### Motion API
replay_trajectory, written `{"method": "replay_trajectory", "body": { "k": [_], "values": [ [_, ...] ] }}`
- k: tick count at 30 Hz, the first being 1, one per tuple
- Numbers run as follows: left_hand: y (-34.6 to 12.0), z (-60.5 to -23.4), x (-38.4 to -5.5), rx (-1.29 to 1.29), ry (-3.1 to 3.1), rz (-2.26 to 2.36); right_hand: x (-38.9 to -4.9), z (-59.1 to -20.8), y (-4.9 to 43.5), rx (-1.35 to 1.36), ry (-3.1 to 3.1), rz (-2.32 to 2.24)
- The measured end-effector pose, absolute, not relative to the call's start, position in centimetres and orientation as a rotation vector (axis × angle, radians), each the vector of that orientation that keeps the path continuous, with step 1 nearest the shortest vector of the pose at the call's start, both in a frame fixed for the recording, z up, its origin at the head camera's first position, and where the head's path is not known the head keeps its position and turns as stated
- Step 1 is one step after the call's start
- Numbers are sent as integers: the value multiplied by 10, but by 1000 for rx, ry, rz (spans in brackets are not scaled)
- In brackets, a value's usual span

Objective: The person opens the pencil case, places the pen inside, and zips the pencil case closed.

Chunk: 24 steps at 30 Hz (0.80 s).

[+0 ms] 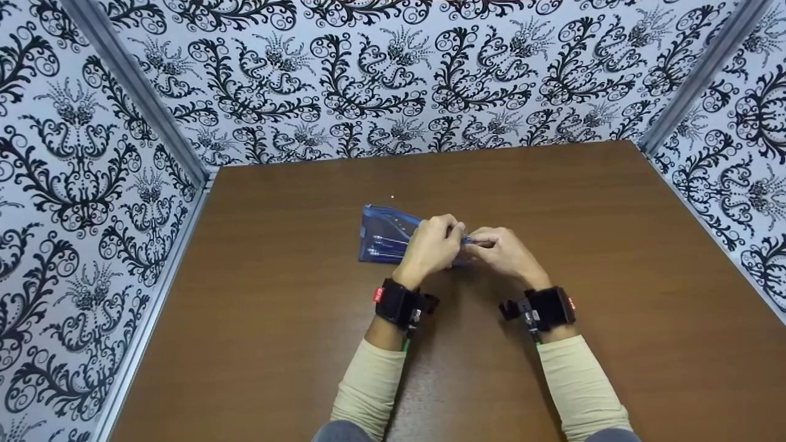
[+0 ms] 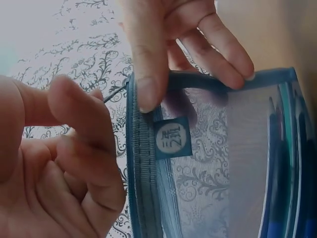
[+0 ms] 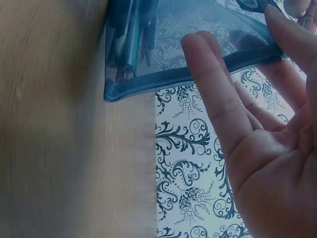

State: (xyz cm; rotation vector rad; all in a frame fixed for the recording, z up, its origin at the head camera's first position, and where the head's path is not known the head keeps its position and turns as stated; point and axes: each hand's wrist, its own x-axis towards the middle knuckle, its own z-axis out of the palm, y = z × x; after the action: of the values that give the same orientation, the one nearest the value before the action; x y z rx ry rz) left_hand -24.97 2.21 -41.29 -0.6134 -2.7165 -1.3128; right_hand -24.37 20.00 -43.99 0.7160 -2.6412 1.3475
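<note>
A blue mesh zip pencil case (image 1: 376, 230) with several pens and pencils (image 2: 285, 168) in it stands on its long edge on the table. My left hand (image 1: 431, 245) is at its top edge and pinches the dark cord (image 2: 115, 92) of the zipper pull. At the right end, my right hand (image 1: 503, 250) grips the top corner, its thumb flat on the mesh beside a small round-printed tag (image 2: 172, 139). In the right wrist view, two fingers of that hand (image 3: 257, 139) stretch along the case's end. The zipper (image 2: 143, 148) looks closed where it shows.
The brown wooden table (image 1: 276, 344) spreads around the case. Walls with black scroll patterns (image 1: 399, 73) rise behind and at both sides, with metal posts (image 1: 144, 86) at the corners. Each wrist wears a black strapped camera (image 1: 399, 302).
</note>
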Motion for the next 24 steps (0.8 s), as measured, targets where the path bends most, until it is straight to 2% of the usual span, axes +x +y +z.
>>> {"method": "replay_trajectory", "body": {
  "k": [15,24],
  "values": [
    [16,-414,-251,-472,-2764,-1642,-239,-428,199,743,-2682,1422],
    [9,-413,-253,-372,-2737,-1667,-240,-429,208,687,-2699,1419]
  ]
}}
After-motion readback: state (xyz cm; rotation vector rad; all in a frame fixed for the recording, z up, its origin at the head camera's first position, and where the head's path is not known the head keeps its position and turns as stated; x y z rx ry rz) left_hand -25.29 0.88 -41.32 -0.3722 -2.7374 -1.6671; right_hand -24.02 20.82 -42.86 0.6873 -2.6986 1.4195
